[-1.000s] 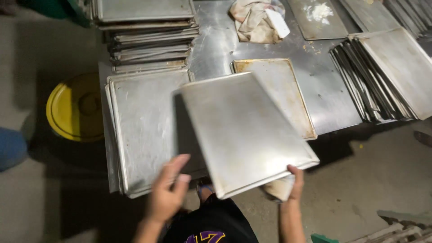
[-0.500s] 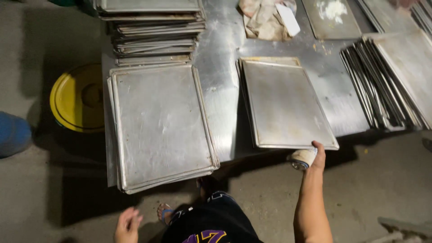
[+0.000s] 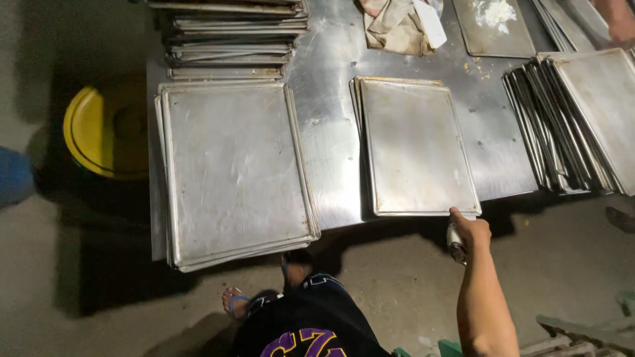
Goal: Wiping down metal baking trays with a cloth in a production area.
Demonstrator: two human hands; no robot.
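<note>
Since half a second ago, the left hand has dropped out of view, so its grip cannot be told. On the long stainless steel table [image 3: 331, 145], a squared stack of flat rectangular metal baking trays [image 3: 235, 172] overhangs at 7 o'clock. A shallower tray pile [image 3: 413, 145] sits centre. At 5 o'clock the right hand [image 3: 471, 233] touches its corner, fingers curled around a small pale object.

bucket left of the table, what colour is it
Yellow. The bucket shows in the head view, on the floor beside the table.
</note>
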